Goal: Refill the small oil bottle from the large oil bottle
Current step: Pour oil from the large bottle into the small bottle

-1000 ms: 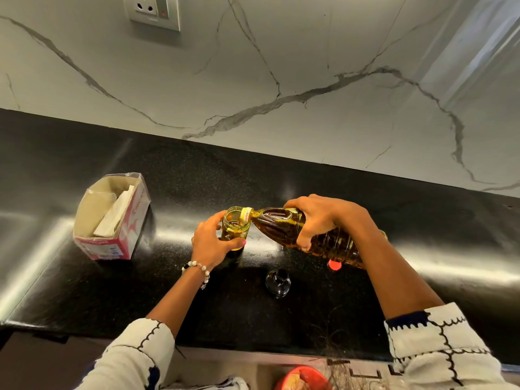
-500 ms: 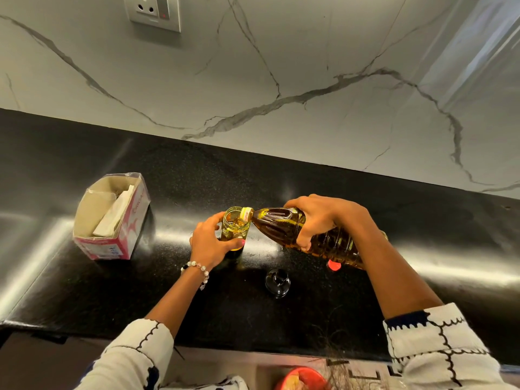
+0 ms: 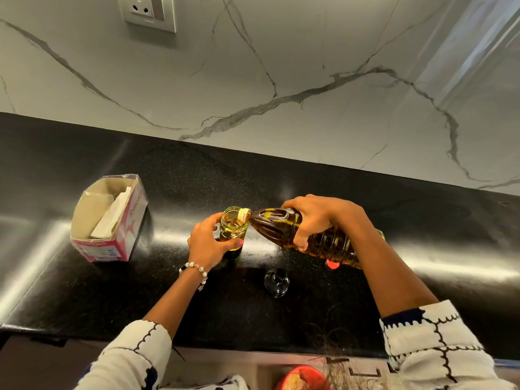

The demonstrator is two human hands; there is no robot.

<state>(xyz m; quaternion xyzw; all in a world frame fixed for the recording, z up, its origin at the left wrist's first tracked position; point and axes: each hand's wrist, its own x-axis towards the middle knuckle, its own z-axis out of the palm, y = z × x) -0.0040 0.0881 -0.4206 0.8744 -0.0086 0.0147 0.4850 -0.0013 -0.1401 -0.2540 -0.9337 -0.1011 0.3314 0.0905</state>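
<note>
On the black stone counter (image 3: 84,291), which runs from the marble backsplash (image 3: 281,66) at the far side to its near edge just above the sleeves, the pour takes place at mid-depth. Bare dark surface stretches wide to the far left and far right, and a broad strip lies free behind the hands up to the wall.

The large oil bottle (image 3: 284,229) lies tilted nearly flat, neck to the left, its yellow-ringed mouth resting over the rim of the small oil bottle (image 3: 234,226). The right hand (image 3: 315,218) wraps over the large bottle's shoulder from above, fingers curled round its far and near sides. The left hand (image 3: 206,244) grips the small bottle, thumb in front and fingers behind, holding it upright on the counter; it shows oil in its lower part.

Well to the left stands an open pink and white carton (image 3: 112,249) with paper inside, apart from the left hand. Near the front, between the forearms, a small dark glass cap (image 3: 276,281) sits alone. A red cap (image 3: 333,265) peeks from under the large bottle. A wall socket (image 3: 149,9) sits high on the backsplash.
</note>
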